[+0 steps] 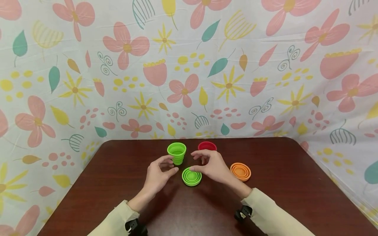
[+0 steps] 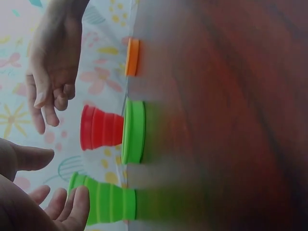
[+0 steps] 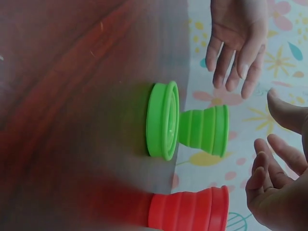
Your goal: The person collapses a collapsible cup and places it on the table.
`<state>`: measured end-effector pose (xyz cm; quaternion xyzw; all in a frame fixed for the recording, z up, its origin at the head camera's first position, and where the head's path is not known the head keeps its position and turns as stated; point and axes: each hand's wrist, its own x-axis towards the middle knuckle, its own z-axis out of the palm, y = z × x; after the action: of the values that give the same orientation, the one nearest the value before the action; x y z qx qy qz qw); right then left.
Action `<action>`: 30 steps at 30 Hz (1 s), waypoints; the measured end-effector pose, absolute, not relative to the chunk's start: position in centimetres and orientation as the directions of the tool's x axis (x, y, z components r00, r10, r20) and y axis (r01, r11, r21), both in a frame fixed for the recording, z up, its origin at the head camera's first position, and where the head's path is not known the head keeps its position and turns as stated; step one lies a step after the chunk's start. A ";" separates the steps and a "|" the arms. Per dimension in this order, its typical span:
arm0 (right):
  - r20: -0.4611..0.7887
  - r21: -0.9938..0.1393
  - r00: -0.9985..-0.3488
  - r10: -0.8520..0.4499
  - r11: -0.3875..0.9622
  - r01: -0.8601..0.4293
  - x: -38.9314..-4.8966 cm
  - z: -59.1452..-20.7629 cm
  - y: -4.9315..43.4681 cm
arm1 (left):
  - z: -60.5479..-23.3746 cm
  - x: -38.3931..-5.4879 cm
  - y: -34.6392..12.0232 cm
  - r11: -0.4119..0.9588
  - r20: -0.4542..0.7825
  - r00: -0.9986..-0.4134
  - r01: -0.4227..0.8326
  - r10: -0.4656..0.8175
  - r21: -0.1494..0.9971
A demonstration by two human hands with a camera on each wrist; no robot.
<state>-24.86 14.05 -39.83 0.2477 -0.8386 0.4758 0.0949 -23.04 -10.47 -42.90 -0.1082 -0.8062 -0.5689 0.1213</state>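
A flattened green collapsible cup (image 1: 192,177) lies on the dark table between my two hands. Just behind it an extended green collapsible cup (image 1: 177,153) stands upright. My left hand (image 1: 159,173) hovers left of the flattened cup with loosely bent fingers and holds nothing. My right hand (image 1: 214,165) is over the right side of that cup, also holding nothing; in the right wrist view its fingers are apart from the cups. Behind the right hand stands an extended red collapsible cup (image 2: 102,127), partly hidden in the head view.
To the right of the right hand lies a flattened orange collapsible cup (image 1: 240,172). The brown wooden table (image 1: 124,177) ends at a flower-printed cloth (image 1: 183,88) hanging behind it.
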 end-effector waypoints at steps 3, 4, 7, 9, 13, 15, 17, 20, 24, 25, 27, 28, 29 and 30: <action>0.413 -0.714 -0.844 -0.343 0.454 -0.534 -25.9 -39.7 13.7 | -42.7 -23.6 -10.9 0.336 0.329 -0.944 0.317 0.024 0.887; 0.416 -0.702 -0.840 -0.348 0.465 -0.540 -26.2 -39.7 13.6 | -42.7 -23.8 -11.0 0.340 0.327 -0.945 0.315 0.022 0.886; 0.413 -0.673 -0.834 -0.366 0.494 -0.550 -27.2 -39.5 13.4 | -42.7 -24.4 -11.5 0.354 0.330 -0.944 0.317 0.024 0.880; 0.397 -0.661 -0.836 -0.379 0.514 -0.547 -27.9 -39.4 13.2 | -42.6 -24.8 -11.8 0.358 0.326 -0.945 0.315 0.032 0.879; 0.376 -0.644 -0.838 -0.395 0.540 -0.542 -29.3 -39.2 12.9 | -42.6 -25.9 -12.3 0.340 0.330 -0.942 0.331 0.060 0.880; 0.378 -0.641 -0.834 -0.402 0.537 -0.549 -30.0 -39.2 12.7 | -42.6 -26.6 -12.5 0.338 0.334 -0.939 0.340 0.077 0.878; 0.383 -0.645 -0.826 -0.414 0.520 -0.559 -30.7 -39.3 12.5 | -42.8 -27.3 -12.6 0.356 0.328 -0.940 0.338 0.091 0.871; 0.383 -0.641 -0.813 -0.439 0.507 -0.576 -31.7 -39.3 12.3 | -42.9 -28.2 -12.9 0.394 0.299 -0.947 0.320 0.115 0.862; 0.345 -0.618 -0.818 -0.460 0.545 -0.567 -32.6 -39.2 12.2 | -43.1 -29.1 -13.2 0.404 0.262 -0.951 0.306 0.161 0.862; 0.332 -0.612 -0.823 -0.460 0.560 -0.559 -32.8 -39.2 12.2 | -43.2 -29.3 -13.3 0.392 0.255 -0.951 0.304 0.174 0.868; 0.307 -0.601 -0.830 -0.466 0.581 -0.549 -33.2 -39.0 12.0 | -42.8 -29.3 -13.3 0.369 0.244 -0.949 0.304 0.200 0.879; 0.300 -0.594 -0.830 -0.471 0.589 -0.549 -33.4 -39.0 11.9 | -42.9 -29.5 -13.4 0.359 0.238 -0.948 0.301 0.210 0.883; 0.292 -0.588 -0.830 -0.476 0.594 -0.548 -33.6 -39.0 11.9 | -42.9 -29.7 -13.4 0.343 0.229 -0.948 0.295 0.221 0.892; 0.286 -0.581 -0.829 -0.481 0.601 -0.549 -33.8 -39.0 11.8 | -42.9 -29.9 -13.5 0.332 0.220 -0.949 0.288 0.228 0.898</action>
<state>-33.76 11.77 -39.03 0.2884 -0.8933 0.3412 0.0502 -29.88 -13.51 -42.91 -0.1580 -0.8156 -0.5560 0.0271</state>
